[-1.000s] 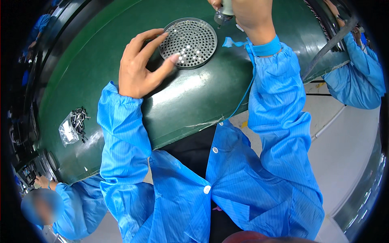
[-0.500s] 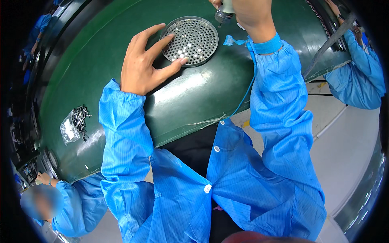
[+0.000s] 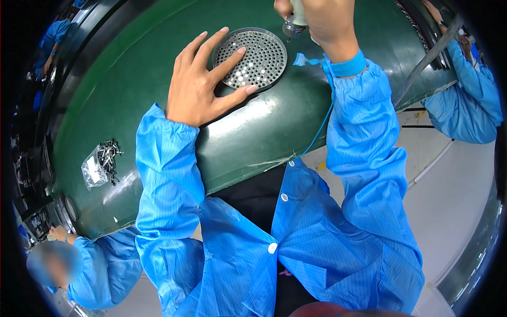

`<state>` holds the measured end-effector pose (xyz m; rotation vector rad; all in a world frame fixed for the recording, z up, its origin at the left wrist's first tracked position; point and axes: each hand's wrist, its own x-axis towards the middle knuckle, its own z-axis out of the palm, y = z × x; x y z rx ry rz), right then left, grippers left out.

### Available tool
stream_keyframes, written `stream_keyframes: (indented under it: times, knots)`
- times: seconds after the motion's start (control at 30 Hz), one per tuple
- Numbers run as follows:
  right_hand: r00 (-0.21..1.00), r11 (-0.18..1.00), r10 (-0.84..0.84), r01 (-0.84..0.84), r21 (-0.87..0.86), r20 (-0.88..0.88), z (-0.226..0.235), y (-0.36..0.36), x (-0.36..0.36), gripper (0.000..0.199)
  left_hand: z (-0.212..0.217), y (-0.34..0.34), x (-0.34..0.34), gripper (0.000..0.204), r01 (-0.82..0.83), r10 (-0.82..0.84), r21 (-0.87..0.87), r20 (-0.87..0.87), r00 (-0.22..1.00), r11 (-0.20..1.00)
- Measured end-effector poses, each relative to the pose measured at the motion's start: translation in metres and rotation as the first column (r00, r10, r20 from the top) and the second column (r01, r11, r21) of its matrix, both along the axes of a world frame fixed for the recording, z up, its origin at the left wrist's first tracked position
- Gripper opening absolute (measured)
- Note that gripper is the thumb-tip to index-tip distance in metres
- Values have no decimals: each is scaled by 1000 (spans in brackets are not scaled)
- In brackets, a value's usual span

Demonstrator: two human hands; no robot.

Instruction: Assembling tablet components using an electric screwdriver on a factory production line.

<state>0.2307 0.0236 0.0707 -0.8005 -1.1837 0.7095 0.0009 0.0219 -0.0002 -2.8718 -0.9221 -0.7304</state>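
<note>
A round metal tray (image 3: 272,79) full of small holes lies on the green tabletop, with several holes in its near half showing bright, pale spots. My left hand (image 3: 198,87) has its fingers spread over the tray's left side; the index fingertip rests over the holes and the thumb lies at the near rim. Beyond the tray to the right, my right hand (image 3: 327,24) is closed around an electric screwdriver (image 3: 297,18) with a pale green body and a dark nose. Its short bit points down at the table, apart from the tray. The top of this hand is cut off by the picture's edge.
A clear plastic bag (image 3: 95,170) lies at the left beside a heap of small black and silver parts (image 3: 109,158). A blue wrist strap (image 3: 346,66) circles my right wrist, its cord (image 3: 321,129) hanging over the table edge. Co-workers (image 3: 105,264) in blue sit at both sides.
My left hand has shifted slightly right, its index finger reaching further over the tray. The screwdriver in my right hand is slightly lower in view.
</note>
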Motion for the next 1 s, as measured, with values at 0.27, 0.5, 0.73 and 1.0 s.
stream_keyframes:
  times: [0.27, 0.5, 0.73, 1.0]
  knots:
    - [1000, 1000, -23, 24, -7, 13, -1, 1, 2, 20, 2, 1, 0, 64, 37, -35, -16, 83, 996, 999]
    - [1000, 1000, 7, -8, 6, 6, -4, 4, 2, 21, 3, 1, 0, 63, 72, -72, -1, 27, 997, 997]
    - [1000, 1000, 8, -8, 14, 5, -6, 7, -1, 21, -1, 3, -4, 61, 91, -93, 24, 69, 993, 996]
    - [1000, 1000, 12, -12, 9, 22, -5, 7, 1, 21, 2, 5, 3, 70, 74, -74, -6, 2, 997, 997]
